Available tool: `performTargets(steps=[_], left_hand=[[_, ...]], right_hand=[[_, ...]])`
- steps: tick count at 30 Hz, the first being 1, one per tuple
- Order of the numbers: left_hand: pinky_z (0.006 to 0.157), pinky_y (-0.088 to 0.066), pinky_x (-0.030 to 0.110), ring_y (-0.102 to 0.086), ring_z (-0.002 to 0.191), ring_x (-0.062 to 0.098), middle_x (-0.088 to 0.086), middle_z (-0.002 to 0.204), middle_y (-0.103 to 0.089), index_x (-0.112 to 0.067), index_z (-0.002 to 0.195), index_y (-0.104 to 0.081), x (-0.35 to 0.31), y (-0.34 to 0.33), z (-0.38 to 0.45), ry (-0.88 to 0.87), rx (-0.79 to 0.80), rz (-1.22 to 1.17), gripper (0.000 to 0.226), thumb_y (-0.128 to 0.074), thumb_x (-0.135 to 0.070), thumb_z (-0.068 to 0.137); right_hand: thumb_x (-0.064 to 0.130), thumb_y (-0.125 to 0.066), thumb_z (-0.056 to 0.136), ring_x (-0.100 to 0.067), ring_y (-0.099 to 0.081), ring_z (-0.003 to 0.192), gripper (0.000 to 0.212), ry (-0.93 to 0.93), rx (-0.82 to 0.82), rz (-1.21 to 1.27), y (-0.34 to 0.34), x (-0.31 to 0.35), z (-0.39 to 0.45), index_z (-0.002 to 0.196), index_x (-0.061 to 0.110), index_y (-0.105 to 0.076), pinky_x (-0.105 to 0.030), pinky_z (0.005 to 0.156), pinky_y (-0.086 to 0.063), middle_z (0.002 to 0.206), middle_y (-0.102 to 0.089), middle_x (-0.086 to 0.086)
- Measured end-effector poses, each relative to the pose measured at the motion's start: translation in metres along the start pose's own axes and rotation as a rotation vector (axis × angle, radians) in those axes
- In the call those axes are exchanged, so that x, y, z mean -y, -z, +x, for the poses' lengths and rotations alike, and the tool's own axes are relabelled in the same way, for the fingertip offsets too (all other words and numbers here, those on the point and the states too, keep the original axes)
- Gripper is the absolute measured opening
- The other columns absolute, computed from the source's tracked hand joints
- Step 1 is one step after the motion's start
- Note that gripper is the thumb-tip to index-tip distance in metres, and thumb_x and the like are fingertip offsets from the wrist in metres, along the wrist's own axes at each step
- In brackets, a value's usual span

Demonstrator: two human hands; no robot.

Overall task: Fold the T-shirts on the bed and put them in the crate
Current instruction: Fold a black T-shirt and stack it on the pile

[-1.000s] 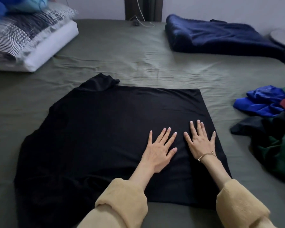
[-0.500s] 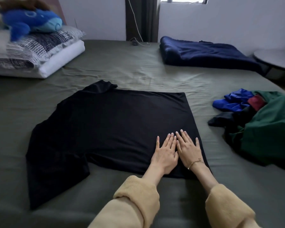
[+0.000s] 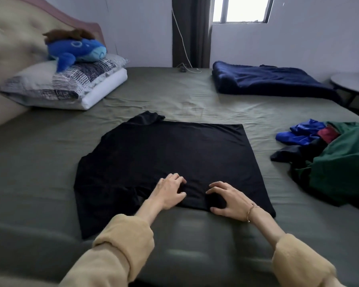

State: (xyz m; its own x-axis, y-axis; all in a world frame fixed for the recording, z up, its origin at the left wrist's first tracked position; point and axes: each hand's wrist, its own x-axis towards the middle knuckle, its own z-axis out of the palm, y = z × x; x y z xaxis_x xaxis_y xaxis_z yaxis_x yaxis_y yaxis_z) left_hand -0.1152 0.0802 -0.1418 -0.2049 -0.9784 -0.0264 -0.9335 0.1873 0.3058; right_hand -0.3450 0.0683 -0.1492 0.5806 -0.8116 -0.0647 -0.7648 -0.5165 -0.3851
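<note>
A black T-shirt (image 3: 174, 154) lies spread on the olive-green bed (image 3: 39, 162), its right side folded in to a straight edge and its left sleeve hanging toward the near edge. My left hand (image 3: 168, 192) rests on the shirt near its lower hem with fingers curled into the cloth. My right hand (image 3: 226, 198) sits just to the right, fingers and thumb curled, bunching the fabric at the hem. A heap of unfolded shirts (image 3: 336, 160), blue, red, dark and green, lies at the right. No crate is in view.
Stacked pillows (image 3: 66, 85) with a blue plush toy (image 3: 77, 50) lie at the far left by the headboard. A navy blanket (image 3: 267, 81) is folded at the far right. A round table (image 3: 352, 83) stands beyond the bed's right side.
Both hands slid back toward the near hem and went from flat, straight fingers to curled fingers gathering the black cloth. The camera tilted up, showing more of the room.
</note>
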Motion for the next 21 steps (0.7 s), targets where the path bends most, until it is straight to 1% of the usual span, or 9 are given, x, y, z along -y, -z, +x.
performTargets(steps=[2, 3, 6, 9, 11, 13, 15, 18, 21], left_hand=[[0.101, -0.035, 0.031, -0.042, 0.117, 0.013, -0.005, 0.12, -0.047, -0.021, 0.126, -0.05, 0.019, 0.006, -0.013, 0.048, 0.03, 0.017, 0.044, -0.055, -0.033, 0.083], [0.099, -0.036, 0.031, -0.041, 0.116, 0.012, -0.006, 0.118, -0.046, -0.022, 0.123, -0.049, 0.026, 0.009, -0.019, 0.066, 0.047, 0.022, 0.045, -0.057, -0.035, 0.081], [0.093, -0.038, 0.032, -0.04, 0.111, 0.013, -0.006, 0.111, -0.045, -0.022, 0.116, -0.048, 0.04, 0.016, -0.029, 0.09, 0.103, 0.08, 0.043, -0.06, -0.036, 0.076], [0.087, -0.035, 0.03, -0.04, 0.11, 0.015, -0.005, 0.109, -0.045, -0.021, 0.113, -0.045, 0.05, 0.02, -0.035, 0.079, 0.119, 0.209, 0.041, -0.057, -0.027, 0.075], [0.091, -0.034, 0.032, -0.04, 0.113, 0.017, -0.003, 0.114, -0.045, -0.02, 0.115, -0.044, 0.058, 0.022, -0.039, 0.095, 0.106, 0.318, 0.039, -0.054, -0.019, 0.077], [0.098, -0.034, 0.037, -0.038, 0.117, 0.019, 0.001, 0.119, -0.043, -0.018, 0.118, -0.043, 0.066, 0.021, -0.04, 0.125, 0.07, 0.409, 0.038, -0.05, -0.012, 0.08], [0.096, -0.037, 0.036, -0.037, 0.118, 0.02, 0.002, 0.122, -0.042, -0.018, 0.118, -0.044, 0.073, 0.02, -0.042, 0.158, 0.022, 0.42, 0.036, -0.049, -0.008, 0.084], [0.089, -0.042, 0.033, -0.039, 0.117, 0.02, 0.002, 0.121, -0.044, -0.017, 0.116, -0.047, 0.085, 0.016, -0.041, 0.187, -0.01, 0.377, 0.032, -0.046, -0.004, 0.086], [0.089, -0.042, 0.032, -0.042, 0.116, 0.02, 0.0, 0.118, -0.051, -0.015, 0.114, -0.051, 0.088, 0.015, -0.03, 0.177, -0.057, 0.4, 0.029, -0.042, -0.004, 0.089]], right_hand=[[0.056, -0.05, 0.063, -0.011, -0.043, 0.118, 0.064, 0.01, 0.02, -0.041, -0.001, 0.0, -0.001, 0.121, 0.028, -0.054, -0.022, 0.098, -0.038, 0.127, -0.044, 0.01], [0.053, -0.051, 0.062, -0.013, -0.045, 0.113, 0.062, 0.007, 0.021, -0.056, -0.001, 0.0, -0.002, 0.118, 0.027, -0.054, -0.023, 0.096, -0.039, 0.123, -0.046, 0.009], [0.035, -0.061, 0.066, -0.013, -0.043, 0.103, 0.047, -0.02, 0.017, -0.107, -0.002, 0.002, -0.004, 0.111, 0.024, -0.053, -0.025, 0.089, -0.041, 0.114, -0.045, 0.007], [0.018, -0.058, 0.07, -0.016, -0.042, 0.104, 0.036, -0.066, 0.019, -0.185, -0.004, 0.002, -0.004, 0.105, 0.021, -0.05, -0.027, 0.083, -0.042, 0.106, -0.043, 0.006], [0.007, -0.053, 0.071, -0.016, -0.042, 0.105, 0.033, -0.117, 0.007, -0.217, -0.006, 0.003, -0.003, 0.098, 0.022, -0.045, -0.026, 0.075, -0.04, 0.1, -0.04, 0.009], [0.001, -0.05, 0.072, -0.016, -0.044, 0.106, 0.034, -0.178, -0.009, -0.223, -0.007, 0.003, -0.004, 0.092, 0.025, -0.038, -0.023, 0.069, -0.035, 0.097, -0.038, 0.011], [0.0, -0.048, 0.074, -0.017, -0.047, 0.106, 0.033, -0.244, -0.029, -0.238, -0.005, 0.004, -0.006, 0.091, 0.026, -0.036, -0.024, 0.068, -0.034, 0.097, -0.041, 0.008], [0.001, -0.045, 0.077, -0.019, -0.051, 0.11, 0.03, -0.332, -0.018, -0.266, -0.008, 0.001, -0.006, 0.091, 0.027, -0.041, -0.027, 0.076, -0.041, 0.109, -0.051, 0.002], [0.004, -0.043, 0.083, -0.02, -0.051, 0.115, 0.031, -0.41, -0.042, -0.282, -0.002, -0.002, -0.002, 0.105, 0.022, -0.054, -0.028, 0.082, -0.042, 0.12, -0.054, 0.002]])
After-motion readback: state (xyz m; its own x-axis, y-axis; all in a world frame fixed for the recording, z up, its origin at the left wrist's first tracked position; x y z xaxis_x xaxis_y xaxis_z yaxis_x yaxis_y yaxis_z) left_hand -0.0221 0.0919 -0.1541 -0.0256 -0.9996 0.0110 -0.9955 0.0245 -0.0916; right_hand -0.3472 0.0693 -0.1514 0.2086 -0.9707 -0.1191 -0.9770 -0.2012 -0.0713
